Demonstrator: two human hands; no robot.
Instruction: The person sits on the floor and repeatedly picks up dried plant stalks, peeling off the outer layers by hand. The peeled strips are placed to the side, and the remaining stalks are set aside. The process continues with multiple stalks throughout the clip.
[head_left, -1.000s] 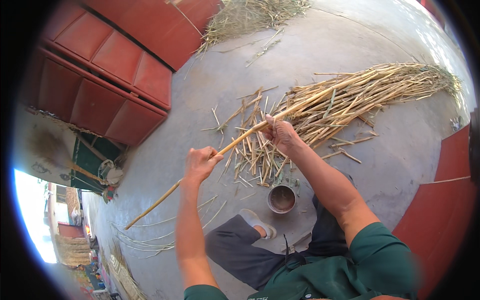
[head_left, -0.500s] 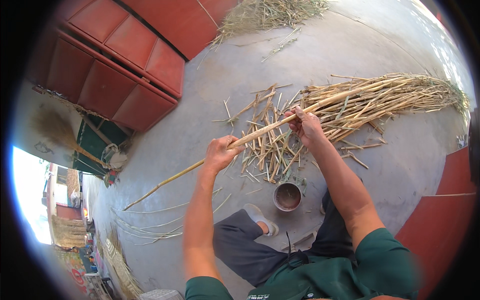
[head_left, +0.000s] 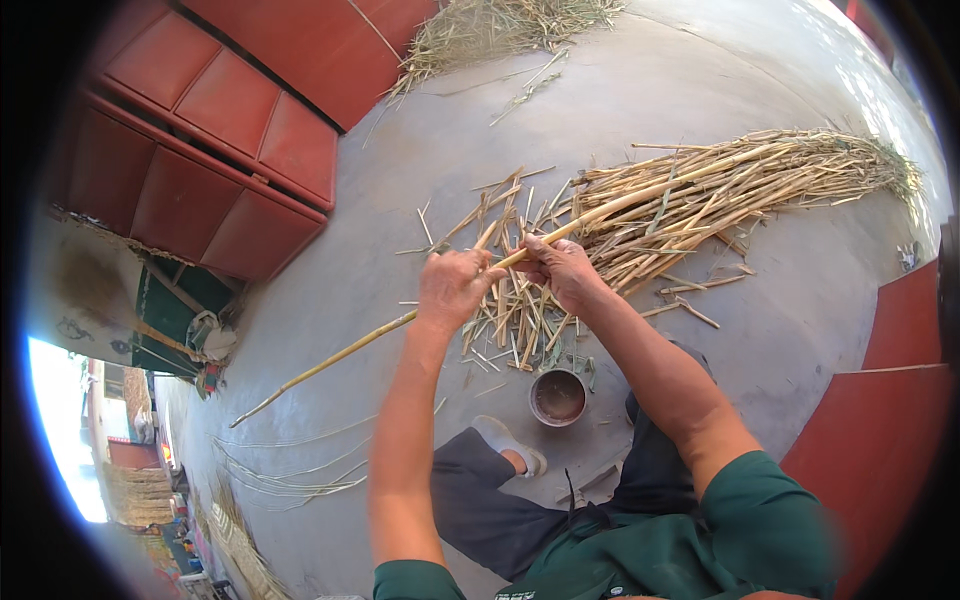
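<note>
The operator is seated on the grey concrete floor (head_left: 440,160), working with two bare hands on one long yellow stalk (head_left: 345,351). The stalk is positioned diagonally: its thin end points to the lower left, near several thin pale strips (head_left: 310,489) laid out on the floor, and its thicker part runs to the upper right, over a bundle of stalks (head_left: 740,185). I cannot make out exactly where that thicker end stops against the bundle. The left hand (head_left: 455,288) is closed around the stalk near its middle, fingers curled and thumb lying along it. The right hand (head_left: 562,270) is just beside it, on the thicker side, with thumb and fingers pinched onto the same stalk; some of its fingertips are hidden from my view. Below and beyond the hands, short cut pieces (head_left: 530,315) are scattered at the near end of the bundle. A round bowl (head_left: 559,420) stands on the floor between these pieces and the operator's light-coloured shoe (head_left: 505,442). A heap of dry, leafy stems (head_left: 505,35) lies farther off, beside a red panelled cabinet (head_left: 225,110) located to the operator's left.
</note>
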